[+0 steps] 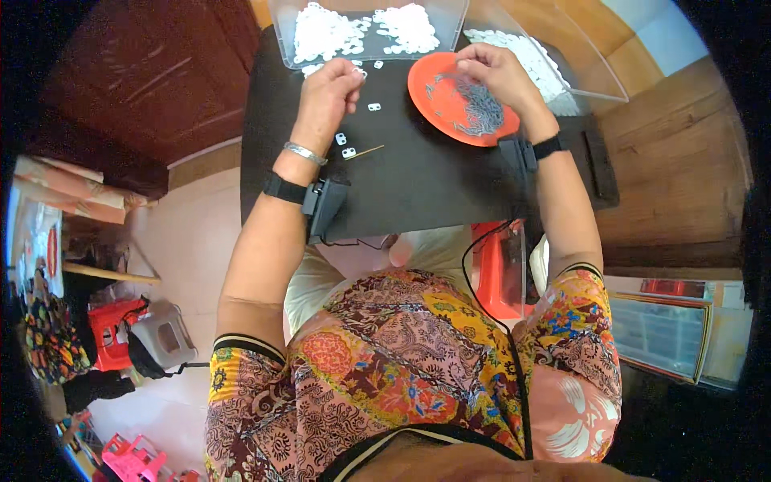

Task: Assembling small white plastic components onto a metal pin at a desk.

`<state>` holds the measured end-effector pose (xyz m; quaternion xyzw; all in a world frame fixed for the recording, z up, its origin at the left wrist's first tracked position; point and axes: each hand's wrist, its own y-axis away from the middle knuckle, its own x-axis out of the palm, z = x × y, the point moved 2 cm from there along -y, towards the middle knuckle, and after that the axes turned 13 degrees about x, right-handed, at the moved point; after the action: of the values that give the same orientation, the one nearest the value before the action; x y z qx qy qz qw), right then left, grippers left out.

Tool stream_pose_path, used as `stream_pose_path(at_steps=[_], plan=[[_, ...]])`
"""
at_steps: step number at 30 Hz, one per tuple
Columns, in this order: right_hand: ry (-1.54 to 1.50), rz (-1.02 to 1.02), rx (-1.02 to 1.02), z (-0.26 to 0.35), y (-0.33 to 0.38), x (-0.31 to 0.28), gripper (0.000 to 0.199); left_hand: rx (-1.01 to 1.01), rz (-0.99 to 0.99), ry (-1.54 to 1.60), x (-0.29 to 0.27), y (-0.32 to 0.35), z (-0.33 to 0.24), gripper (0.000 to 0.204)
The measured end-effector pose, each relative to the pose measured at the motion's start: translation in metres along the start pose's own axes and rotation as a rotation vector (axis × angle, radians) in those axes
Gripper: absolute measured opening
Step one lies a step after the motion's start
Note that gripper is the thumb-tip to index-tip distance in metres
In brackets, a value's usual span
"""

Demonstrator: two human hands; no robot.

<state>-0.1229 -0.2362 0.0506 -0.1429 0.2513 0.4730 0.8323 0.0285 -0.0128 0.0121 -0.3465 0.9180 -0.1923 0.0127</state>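
My left hand [331, 88] is closed in a pinch around a small white plastic piece [361, 73], just in front of a clear bin. My right hand [498, 74] is over the far right part of a red plate [426, 103], thumb and fingers pressed together. Whatever may be between those fingers is too small to make out. On the plate lies a heap of thin grey metal pins [484, 111], with a few strewn to its left. Between my hands, a loose white piece [374, 107] with two dark openings lies on the dark table [418, 181].
The clear bin [281, 36] at the far edge contains two piles of white pieces [325, 34]. Another clear container [598, 90] with white pieces stands at the far right. By my left wrist are more loose pieces [348, 153] and a thin gold-coloured stick [366, 151].
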Motion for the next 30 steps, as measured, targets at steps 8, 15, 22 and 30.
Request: stream_pose_path(at_steps=[8, 15, 22, 30], plan=[[-0.185, 0.093, -0.163, 0.057, -0.003, 0.071, 0.019, 0.074, 0.002, -0.052, 0.006, 0.002, 0.002, 0.011], [-0.193, 0.143, -0.202, 0.052, -0.005, 0.086, 0.02, 0.128, 0.037, -0.191, 0.007, 0.006, -0.007, 0.015], [-0.206, 0.181, -0.227, 0.05, -0.004, 0.094, 0.019, 0.181, 0.039, -0.297, 0.007, 0.007, -0.003, 0.015], [-0.26, 0.181, -0.21, 0.049, -0.004, 0.095, 0.019, 0.168, 0.035, -0.311, 0.007, 0.006, 0.0, 0.015]])
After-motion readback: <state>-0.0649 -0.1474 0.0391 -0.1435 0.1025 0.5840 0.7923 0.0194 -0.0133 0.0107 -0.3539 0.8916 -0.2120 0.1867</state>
